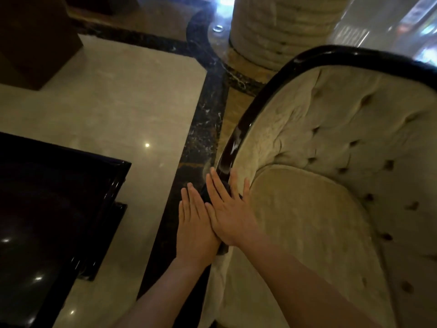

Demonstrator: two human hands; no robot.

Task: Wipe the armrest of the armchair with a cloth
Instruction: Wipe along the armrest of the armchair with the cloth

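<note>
Glossy black lacquer covers a low table [54, 197] well to the left of the fingers, standing on pale marble floor [118, 102] banded with dark veined stone. The left hand [196, 223] reaches forward on a bare forearm, palm down, fingers straight, together and flat, gripping nothing. Just right of it, its edge overlapping the left hand's, the right hand [230, 211] lies flat too, fingers extended and slightly spread, pressing down on a dark cloth [208, 196] that shows between the two hands. Beneath the palms, and running on beyond the fingertips, is the armchair's shiny black armrest [233, 147]. Right of the right hand's fingers lie the beige seat cushion [307, 233] and tufted backrest [354, 138].
</note>
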